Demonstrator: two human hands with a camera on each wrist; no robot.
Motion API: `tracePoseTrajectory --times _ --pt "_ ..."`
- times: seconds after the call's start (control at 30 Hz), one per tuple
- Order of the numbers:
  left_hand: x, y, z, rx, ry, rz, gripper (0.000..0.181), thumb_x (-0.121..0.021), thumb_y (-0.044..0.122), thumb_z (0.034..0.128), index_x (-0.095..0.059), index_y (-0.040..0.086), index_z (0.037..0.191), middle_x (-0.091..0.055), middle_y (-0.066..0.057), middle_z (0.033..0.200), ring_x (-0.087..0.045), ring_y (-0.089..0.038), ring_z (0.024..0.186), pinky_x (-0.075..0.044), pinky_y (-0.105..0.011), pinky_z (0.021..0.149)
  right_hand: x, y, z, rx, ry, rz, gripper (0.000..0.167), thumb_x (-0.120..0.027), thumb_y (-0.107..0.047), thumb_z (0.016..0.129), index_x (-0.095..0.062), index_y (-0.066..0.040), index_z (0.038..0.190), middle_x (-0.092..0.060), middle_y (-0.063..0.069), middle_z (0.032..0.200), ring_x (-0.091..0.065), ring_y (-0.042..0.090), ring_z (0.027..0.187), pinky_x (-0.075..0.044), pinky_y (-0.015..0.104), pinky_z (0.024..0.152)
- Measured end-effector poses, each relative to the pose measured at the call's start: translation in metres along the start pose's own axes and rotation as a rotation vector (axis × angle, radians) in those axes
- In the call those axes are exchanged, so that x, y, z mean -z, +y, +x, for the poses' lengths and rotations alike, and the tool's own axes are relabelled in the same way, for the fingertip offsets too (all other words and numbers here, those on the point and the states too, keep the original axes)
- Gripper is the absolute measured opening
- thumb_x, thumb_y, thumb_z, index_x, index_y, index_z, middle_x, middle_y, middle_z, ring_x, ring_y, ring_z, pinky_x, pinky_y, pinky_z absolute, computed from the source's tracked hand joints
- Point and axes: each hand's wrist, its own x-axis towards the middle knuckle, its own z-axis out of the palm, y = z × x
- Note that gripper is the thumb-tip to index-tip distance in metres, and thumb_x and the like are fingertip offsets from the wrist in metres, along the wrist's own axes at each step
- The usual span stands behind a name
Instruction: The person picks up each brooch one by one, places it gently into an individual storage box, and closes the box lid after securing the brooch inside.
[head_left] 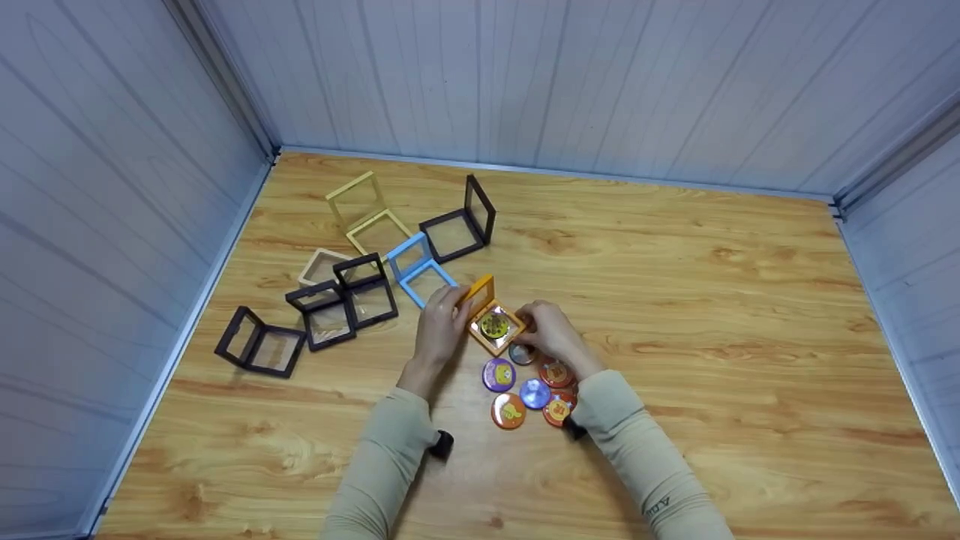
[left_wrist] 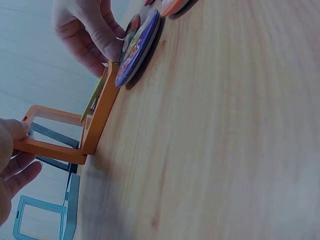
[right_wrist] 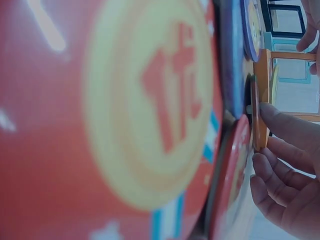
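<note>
An orange hinged display frame (head_left: pixel 484 283) stands with its lid raised and a round yellow badge (head_left: pixel 494 324) lying on the clear film of its base. My left hand (head_left: pixel 437 334) pinches the raised lid between thumb and fingers, as the left wrist view shows. At the right corner of the base, my right hand (head_left: pixel 553 330) grips the edge with thumb and fingers. A dark round badge (head_left: pixel 521 354) lies against that corner, partly under the right hand. Close below is a purple badge (head_left: pixel 499 374); in the left wrist view the purple badge (left_wrist: pixel 139 47) lies beside the base.
Orange (head_left: pixel 508 411), blue (head_left: pixel 535 394) and red badges (head_left: pixel 556 373) lie between the forearms, some overlapping. To the left stand a light-blue frame (head_left: pixel 411 283), a yellow frame (head_left: pixel 356 187), a cream frame (head_left: pixel 304 274) and several black frames (head_left: pixel 289 373). White walls surround the wooden surface.
</note>
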Motion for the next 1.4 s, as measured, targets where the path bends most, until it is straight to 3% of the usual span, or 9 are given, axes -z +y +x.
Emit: tracePoseTrajectory --times 0.43,0.77,1.03,1.4 --pt "0.001 0.007 -0.002 -0.031 -0.013 0.022 0.019 -0.064 -0.002 0.0774 -0.063 -0.006 0.096 -0.059 -0.012 0.084 -0.056 -0.022 0.079 -0.049 -0.028 0.071 0.0 0.0 0.001 0.018 -0.004 -0.007 0.028 -0.071 -0.006 0.073 -0.062 0.006 0.097 -0.06 0.013 0.085 -0.056 0.021 0.075 -0.048 0.032 0.066" --pt "-0.001 0.014 -0.008 -0.059 -0.034 0.025 0.019 -0.063 0.0 0.0781 -0.063 -0.006 0.096 -0.058 -0.01 0.082 -0.055 -0.022 0.078 -0.048 -0.029 0.071 0.0 -0.001 0.001 -0.013 -0.023 0.0 0.027 -0.07 -0.007 0.074 -0.062 0.005 0.097 -0.059 0.012 0.084 -0.056 0.02 0.073 -0.048 0.03 0.065" --pt "-0.005 0.02 -0.014 -0.064 -0.014 0.0 0.017 -0.067 0.001 0.0753 -0.067 -0.002 0.092 -0.058 -0.006 0.077 -0.053 -0.018 0.074 -0.046 -0.027 0.064 -0.001 0.0 0.002 0.042 -0.001 -0.022 0.026 -0.072 -0.006 0.071 -0.063 0.005 0.093 -0.061 0.012 0.08 -0.057 0.021 0.07 -0.048 0.03 0.062" --pt "-0.009 0.03 -0.024 -0.007 -0.127 -0.04 0.022 -0.068 0.005 0.0765 -0.067 0.0 0.098 -0.059 -0.008 0.087 -0.052 -0.015 0.078 -0.047 -0.02 0.061 -0.001 0.0 0.001 0.013 0.003 -0.028 0.028 -0.07 -0.006 0.074 -0.062 0.006 0.097 -0.06 0.013 0.086 -0.057 0.021 0.074 -0.048 0.03 0.066"
